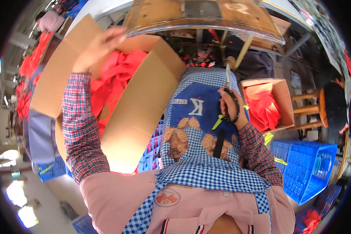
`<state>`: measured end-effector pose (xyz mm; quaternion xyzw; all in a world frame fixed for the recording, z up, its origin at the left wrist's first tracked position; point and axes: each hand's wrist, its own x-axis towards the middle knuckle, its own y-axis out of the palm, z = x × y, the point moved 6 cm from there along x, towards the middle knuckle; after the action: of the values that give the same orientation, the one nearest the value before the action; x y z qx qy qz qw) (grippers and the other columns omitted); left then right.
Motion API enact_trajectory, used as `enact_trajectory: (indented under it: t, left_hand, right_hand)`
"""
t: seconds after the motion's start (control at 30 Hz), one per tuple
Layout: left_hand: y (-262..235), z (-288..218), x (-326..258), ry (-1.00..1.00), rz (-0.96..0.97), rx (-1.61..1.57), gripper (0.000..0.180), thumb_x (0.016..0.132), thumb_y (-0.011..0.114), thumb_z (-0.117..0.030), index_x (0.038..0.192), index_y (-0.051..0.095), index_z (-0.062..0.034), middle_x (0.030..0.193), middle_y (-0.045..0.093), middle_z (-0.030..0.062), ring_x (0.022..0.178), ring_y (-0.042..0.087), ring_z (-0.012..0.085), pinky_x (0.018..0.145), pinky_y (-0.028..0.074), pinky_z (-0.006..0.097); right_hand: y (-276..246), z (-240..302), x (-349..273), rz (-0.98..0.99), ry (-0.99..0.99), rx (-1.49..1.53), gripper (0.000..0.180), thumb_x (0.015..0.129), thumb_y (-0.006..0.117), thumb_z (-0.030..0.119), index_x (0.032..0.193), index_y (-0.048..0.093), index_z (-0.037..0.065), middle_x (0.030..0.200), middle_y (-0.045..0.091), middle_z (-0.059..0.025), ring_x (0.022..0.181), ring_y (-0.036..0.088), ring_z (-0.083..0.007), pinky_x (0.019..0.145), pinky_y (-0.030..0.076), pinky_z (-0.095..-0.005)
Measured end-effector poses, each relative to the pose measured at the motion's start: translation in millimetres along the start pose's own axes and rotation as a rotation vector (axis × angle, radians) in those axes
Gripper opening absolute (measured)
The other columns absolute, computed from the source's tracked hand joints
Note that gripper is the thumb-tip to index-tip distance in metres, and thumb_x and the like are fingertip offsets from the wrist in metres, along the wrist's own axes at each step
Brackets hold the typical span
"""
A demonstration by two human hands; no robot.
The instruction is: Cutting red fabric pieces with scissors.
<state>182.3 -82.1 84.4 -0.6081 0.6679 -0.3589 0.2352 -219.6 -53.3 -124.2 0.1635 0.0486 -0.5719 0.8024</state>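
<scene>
Black-handled scissors (228, 89) gripped in the right hand (232, 106), fingers around the loops, blades pointing away from the body just beyond the knuckles. Could snag or nick the checked apron (206, 111) directly beneath that grip if lowered carelessly; could also jab the red cloth (262, 107) in the small box (286, 97), just right of the same grip, if swung outward. Likely a lesser danger at the other hand: scraping the left hand (101, 45) on the edge of the wooden board (160, 16), just beyond its fingertips, from hurried reaching, to judge by the blur. Possible, too, to catch the big box (138, 117), below and around that reach, with the plaid left sleeve (80, 117), and so tug at the red heap (117, 74) inside. As for pose: left arm raised and stretched well forward across the big box, fingers close together; impossible to tell whether pinching anything or touching the board. Right arm bent near the body, plaid right sleeve (261, 154) slanting forward and inward, hand closed narrowly on the handles; blades seemingly together, though too small to be sure.
</scene>
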Motion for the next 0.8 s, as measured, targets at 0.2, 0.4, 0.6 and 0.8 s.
enact_trajectory:
  t: [0.2, 0.4, 0.6, 0.8]
  left_hand:
    - [-18.9, 255.3, -209.5, -0.924, 0.459, 0.635, 0.083, 0.073, 0.075, -0.052, 0.132, 0.049, 0.0016, 0.124, 0.057, 0.0269, 0.111, 0.059, 0.0369, 0.094, 0.047, 0.046]
    - [30.1, 341.7, -274.6, -1.111, 0.196, 0.616, 0.089, 0.068, 0.081, -0.041, 0.136, 0.042, 0.0024, 0.132, 0.052, 0.0263, 0.126, 0.049, 0.0357, 0.103, 0.043, 0.041]
    - [72.5, 335.7, -234.5, -0.947, 0.171, 0.706, 0.049, 0.076, 0.076, -0.032, 0.107, 0.063, 0.0039, 0.105, 0.066, 0.0236, 0.101, 0.065, 0.0317, 0.087, 0.052, 0.042]
    - [-4.8, 172.0, -153.1, -0.708, -0.008, -0.198, 0.020, 0.092, 0.062, -0.024, 0.098, 0.069, -0.0063, 0.079, 0.064, 0.0001, 0.067, 0.056, 0.0050, 0.059, 0.045, 0.021]
  right_hand:
    - [3.2, 0.7, 2.1, -0.001, 0.015, -0.042, 0.024, 0.094, 0.058, 0.027, 0.104, 0.059, 0.005, 0.061, 0.049, 0.0023, 0.045, 0.046, -0.0065, 0.040, 0.035, -0.0209]
    - [1.0, -3.5, 2.9, -0.028, 0.033, -0.054, 0.024, 0.094, 0.059, 0.027, 0.104, 0.059, 0.005, 0.060, 0.048, 0.0027, 0.044, 0.046, -0.0058, 0.039, 0.035, -0.0201]
    - [0.5, -2.5, 0.1, -0.038, 0.011, -0.078, 0.023, 0.094, 0.058, 0.026, 0.105, 0.059, 0.005, 0.061, 0.049, 0.0023, 0.045, 0.046, -0.0058, 0.040, 0.035, -0.0205]
    - [6.3, 3.4, -1.1, -0.033, 0.076, -0.033, 0.026, 0.093, 0.060, 0.027, 0.106, 0.058, 0.004, 0.064, 0.050, 0.0021, 0.047, 0.047, -0.0064, 0.041, 0.037, -0.0208]
